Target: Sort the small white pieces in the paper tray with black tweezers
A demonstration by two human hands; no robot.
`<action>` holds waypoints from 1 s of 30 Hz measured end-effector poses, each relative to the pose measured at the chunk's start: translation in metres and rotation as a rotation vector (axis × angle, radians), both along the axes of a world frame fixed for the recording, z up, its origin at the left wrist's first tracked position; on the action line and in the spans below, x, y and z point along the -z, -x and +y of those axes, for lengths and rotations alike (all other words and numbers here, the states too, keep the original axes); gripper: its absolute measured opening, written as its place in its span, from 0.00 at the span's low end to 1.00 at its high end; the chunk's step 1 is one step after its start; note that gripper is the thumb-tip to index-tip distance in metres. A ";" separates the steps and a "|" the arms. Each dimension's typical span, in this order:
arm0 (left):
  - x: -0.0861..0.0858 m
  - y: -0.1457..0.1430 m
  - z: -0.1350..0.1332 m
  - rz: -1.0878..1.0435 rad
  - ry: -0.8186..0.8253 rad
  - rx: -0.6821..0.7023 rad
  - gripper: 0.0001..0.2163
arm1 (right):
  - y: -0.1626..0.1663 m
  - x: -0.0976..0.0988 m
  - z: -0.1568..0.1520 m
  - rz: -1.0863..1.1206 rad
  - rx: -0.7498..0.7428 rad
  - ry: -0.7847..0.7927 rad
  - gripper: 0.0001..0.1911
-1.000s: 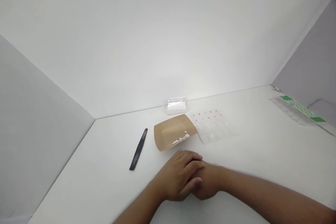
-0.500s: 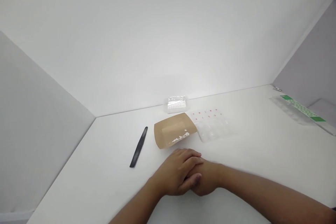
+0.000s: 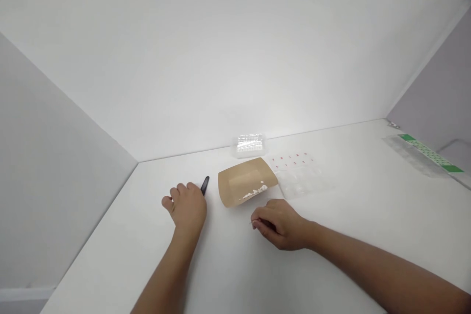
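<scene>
My left hand (image 3: pixel 187 206) lies over a slim black tool (image 3: pixel 205 186) at the left of the table, its fingers bent and partly spread. Only the tool's far tip shows; my palm and wrist cover the rest, and whether the fingers grip it is hidden. My right hand (image 3: pixel 281 224) is closed, thumb against curled fingers, with a faint thin bit of something at the fingertips that I cannot make out. Just beyond it is a brown paper tray (image 3: pixel 239 172), tilted, with small white pieces (image 3: pixel 253 192) along its near right side.
Right of the tray lies a clear compartment box (image 3: pixel 300 180), its open lid (image 3: pixel 290 161) marked with red characters. A clear container (image 3: pixel 250 144) stands by the back wall. At the far right is a clear case with a green strip (image 3: pixel 430 153); a small silvery item (image 3: pixel 393 124) lies behind it.
My hands, earlier clasped one over the other in front of the tray, have come apart. The left has moved left onto the black tool; the right stays near the tray with its fingers closed.
</scene>
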State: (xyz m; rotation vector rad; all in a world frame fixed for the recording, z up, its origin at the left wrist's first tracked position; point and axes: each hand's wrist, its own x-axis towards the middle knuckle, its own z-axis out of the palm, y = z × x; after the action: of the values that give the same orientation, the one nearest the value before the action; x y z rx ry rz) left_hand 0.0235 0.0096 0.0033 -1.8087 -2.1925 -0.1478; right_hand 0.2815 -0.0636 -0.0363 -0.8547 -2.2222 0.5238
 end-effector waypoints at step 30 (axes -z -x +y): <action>-0.004 -0.007 0.000 -0.081 -0.462 0.371 0.17 | -0.002 -0.002 0.012 0.101 0.443 -0.195 0.12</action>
State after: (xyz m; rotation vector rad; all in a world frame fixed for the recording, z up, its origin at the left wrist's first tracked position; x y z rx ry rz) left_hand 0.0306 0.0100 0.0077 -1.9244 -1.6590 -0.7499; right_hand 0.2838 -0.0511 -0.0340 -1.1443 -1.8757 0.1325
